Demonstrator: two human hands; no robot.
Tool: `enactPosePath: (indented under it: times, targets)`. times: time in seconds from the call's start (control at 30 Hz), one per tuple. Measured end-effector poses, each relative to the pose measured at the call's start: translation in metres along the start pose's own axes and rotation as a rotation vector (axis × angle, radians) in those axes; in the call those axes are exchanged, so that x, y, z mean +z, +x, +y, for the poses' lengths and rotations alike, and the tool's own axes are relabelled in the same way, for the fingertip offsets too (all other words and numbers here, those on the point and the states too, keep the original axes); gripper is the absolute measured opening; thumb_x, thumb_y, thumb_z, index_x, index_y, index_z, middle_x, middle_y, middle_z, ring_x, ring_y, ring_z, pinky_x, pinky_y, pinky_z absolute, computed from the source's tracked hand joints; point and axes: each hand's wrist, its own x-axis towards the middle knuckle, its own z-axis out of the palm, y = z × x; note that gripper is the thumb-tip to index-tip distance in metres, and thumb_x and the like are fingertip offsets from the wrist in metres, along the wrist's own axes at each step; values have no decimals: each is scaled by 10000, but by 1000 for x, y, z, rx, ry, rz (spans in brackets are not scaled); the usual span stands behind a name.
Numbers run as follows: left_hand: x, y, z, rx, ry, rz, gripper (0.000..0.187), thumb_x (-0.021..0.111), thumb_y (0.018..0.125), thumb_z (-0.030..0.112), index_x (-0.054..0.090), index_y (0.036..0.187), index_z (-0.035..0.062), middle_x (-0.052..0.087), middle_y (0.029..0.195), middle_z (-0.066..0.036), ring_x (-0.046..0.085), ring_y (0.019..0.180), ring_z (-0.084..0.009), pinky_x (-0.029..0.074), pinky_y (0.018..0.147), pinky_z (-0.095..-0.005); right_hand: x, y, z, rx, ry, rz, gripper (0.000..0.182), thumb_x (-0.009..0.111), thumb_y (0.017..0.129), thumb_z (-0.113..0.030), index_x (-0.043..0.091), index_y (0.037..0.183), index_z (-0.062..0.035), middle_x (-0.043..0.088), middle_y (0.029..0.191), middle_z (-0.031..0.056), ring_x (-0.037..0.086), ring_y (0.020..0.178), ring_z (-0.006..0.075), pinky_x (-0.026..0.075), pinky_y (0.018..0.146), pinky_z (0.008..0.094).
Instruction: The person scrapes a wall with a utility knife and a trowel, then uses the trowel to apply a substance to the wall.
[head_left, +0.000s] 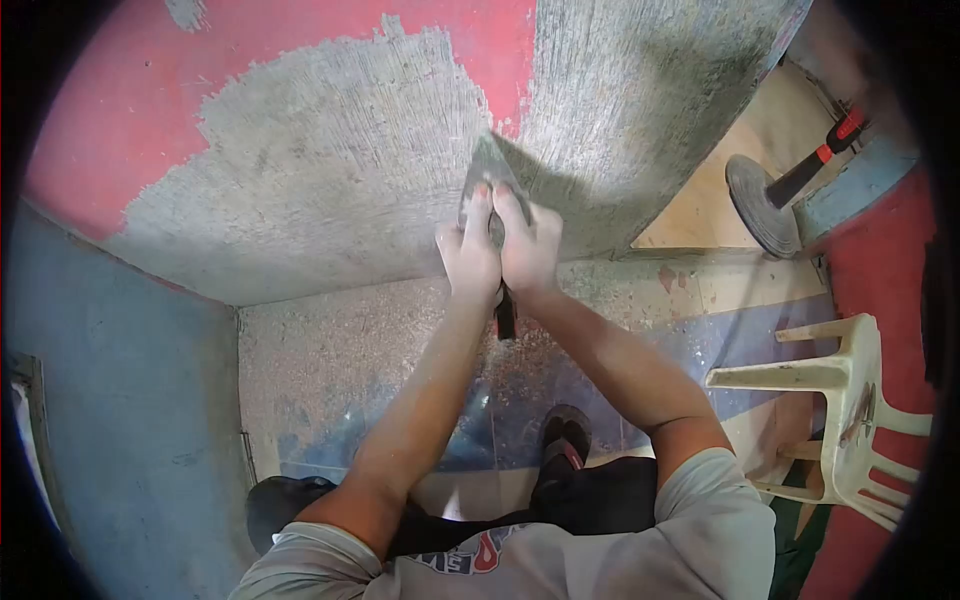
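Observation:
A scraper [487, 160] with a grey blade narrowing to a point rests against the wall [340, 130], its tip near an edge of the pink paint [502, 60]. My left hand [470, 255] and my right hand [532, 255] are closed around the tool side by side, thumbs laid along the blade. Below them the end of its black and red handle [506, 318] sticks out. Pale dust coats both hands. Around the blade the wall is bare, grey and streaked, with pink left above and to the left. My palms hide the grip.
Paint flakes [340, 350] litter the floor and a blue strip [450, 430] near my feet. A white plastic chair [850, 400] stands at the right. Beyond the wall's right edge is a round grey base [762, 205] on a black pole. A blue wall [120, 380] borders the left.

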Motion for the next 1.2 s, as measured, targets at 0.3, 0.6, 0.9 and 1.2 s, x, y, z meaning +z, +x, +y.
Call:
enactPosePath:
  times: [0.3, 0.6, 0.9, 1.2]
  targets:
    - [17, 12, 54, 66, -7, -90, 305, 623, 1047, 208, 685, 1191, -53, 701, 1135, -91, 647, 1004, -157, 518, 849, -317, 24, 24, -58, -38, 9, -4, 343, 617, 1028, -217, 718, 989, 108, 716, 796, 84, 628, 778, 104, 492, 682, 315]
    - [24, 6, 52, 97, -44, -64, 294, 611, 1051, 188, 693, 1178, -64, 717, 1076, -74, 659, 967, -153, 519, 856, -307, 20, 21, -62, -42, -1, -69, 315, 611, 1030, -193, 734, 1087, 92, 753, 974, 90, 663, 881, 141, 516, 787, 318]
    - [17, -6, 25, 98, -4, 11, 305, 601, 1059, 190, 689, 1188, -71, 706, 1143, -91, 639, 1054, -154, 508, 920, -307, 4, 12, -29, 45, -47, -51, 326, 601, 1028, -210, 734, 1141, 65, 746, 919, 110, 649, 823, 128, 515, 754, 327]
    - [26, 1, 57, 146, 50, -42, 283, 601, 1068, 208, 696, 1150, -46, 697, 1051, -42, 606, 949, -102, 491, 814, -282, 15, 24, -56, 96, 45, -98, 322, 612, 1024, -207, 747, 1102, 75, 749, 942, 89, 652, 888, 121, 508, 800, 310]
